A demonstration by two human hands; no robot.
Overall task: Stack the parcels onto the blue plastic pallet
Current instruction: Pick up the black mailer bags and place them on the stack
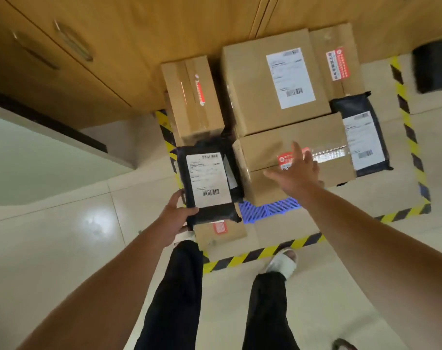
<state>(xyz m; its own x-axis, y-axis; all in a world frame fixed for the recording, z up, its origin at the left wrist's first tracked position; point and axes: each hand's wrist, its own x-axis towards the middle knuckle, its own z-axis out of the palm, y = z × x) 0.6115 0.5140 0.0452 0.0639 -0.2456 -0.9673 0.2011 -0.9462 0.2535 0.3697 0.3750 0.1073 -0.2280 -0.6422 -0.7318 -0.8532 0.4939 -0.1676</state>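
Holding a black parcel bag by its near left corner, the left hand has its thumb on top and its fingers curled beneath; the bag's white label faces up. The bag sits over the front left edge of the stack, above a small brown box with a red sticker. The right hand is released, fingers spread, over a low brown carton sealed with clear tape; whether it touches the carton cannot be told. Behind that carton stands a large box bearing a white label, with a narrower box to its left and another box at the back right. A second black bag lies at the right edge of the stack. Part of the blue pallet shows under the front cartons. Yellow-and-black floor tape frames the pallet, and wooden cabinets stand behind it.
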